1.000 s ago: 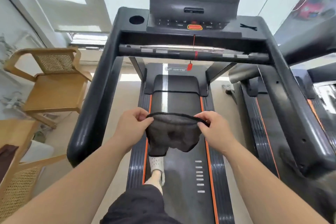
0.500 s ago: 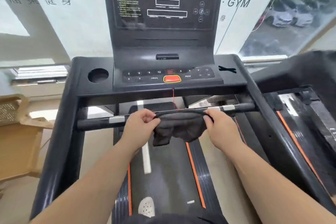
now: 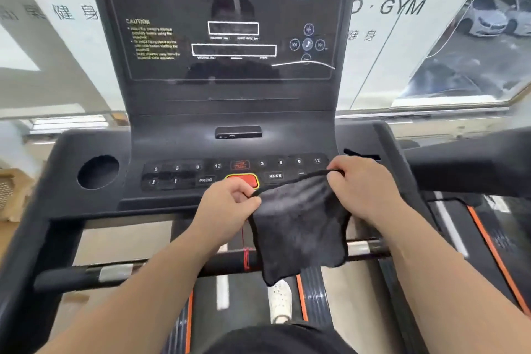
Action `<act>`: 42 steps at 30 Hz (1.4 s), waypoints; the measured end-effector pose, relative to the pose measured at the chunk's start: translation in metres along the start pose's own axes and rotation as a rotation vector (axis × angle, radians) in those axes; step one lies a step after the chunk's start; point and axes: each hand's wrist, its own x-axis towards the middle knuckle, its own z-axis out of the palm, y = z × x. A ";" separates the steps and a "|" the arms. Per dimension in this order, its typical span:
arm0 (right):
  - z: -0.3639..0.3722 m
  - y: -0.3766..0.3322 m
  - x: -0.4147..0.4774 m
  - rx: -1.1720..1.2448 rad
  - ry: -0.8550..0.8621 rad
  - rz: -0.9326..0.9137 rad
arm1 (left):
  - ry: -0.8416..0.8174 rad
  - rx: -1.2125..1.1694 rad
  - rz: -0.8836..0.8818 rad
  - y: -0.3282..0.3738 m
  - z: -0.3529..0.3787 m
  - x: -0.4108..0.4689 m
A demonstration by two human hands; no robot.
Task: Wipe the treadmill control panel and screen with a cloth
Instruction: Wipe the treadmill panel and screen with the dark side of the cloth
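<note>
A: How far is the person with the wiping?

B: It seems not begun; the left hand (image 3: 230, 204) and the right hand (image 3: 359, 184) each pinch one top corner of the dark cloth (image 3: 298, 227), fingers curled on its hem; the cloth hangs spread between them.

A: Where is the cloth against the treadmill?

B: It hangs before the control panel (image 3: 201, 172), at about 4 o'clock from the red button (image 3: 242, 181); its lower part falls across the handlebar (image 3: 120, 271); whether it touches the panel cannot be told.

A: And the screen?

B: The screen (image 3: 232, 23) stands at 12 o'clock from the panel, well apart from the cloth; it carries reflections, so its cleanness cannot be judged.

A: So what is left?

B: By this view, probably nearly all; the keys, the surface around them, then the screen.
</note>
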 end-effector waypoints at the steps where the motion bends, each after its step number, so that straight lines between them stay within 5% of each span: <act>1: -0.004 0.006 0.012 -0.025 -0.012 -0.008 | 0.013 0.054 0.021 0.005 0.008 0.006; 10: -0.019 0.045 0.120 -0.029 0.031 -0.208 | 0.194 0.264 0.075 0.037 0.057 0.053; 14: 0.001 0.043 0.148 0.033 0.339 -0.343 | 0.309 0.254 0.075 0.046 0.061 0.069; 19: 0.017 0.021 0.172 0.022 0.624 -0.250 | 0.355 0.283 0.054 0.049 0.055 0.090; 23: 0.054 0.015 0.141 0.003 0.455 -0.334 | 0.202 0.400 0.057 0.029 0.052 0.097; 27: 0.098 0.016 0.096 -0.064 0.091 -0.290 | 0.131 0.553 0.195 0.011 0.051 0.088; 34: 0.102 0.042 0.072 -0.135 -0.109 -0.306 | 0.414 0.667 0.412 -0.023 0.021 0.074; 42: 0.097 0.071 0.069 -0.221 -0.141 -0.220 | 0.597 0.771 0.353 -0.054 0.012 0.076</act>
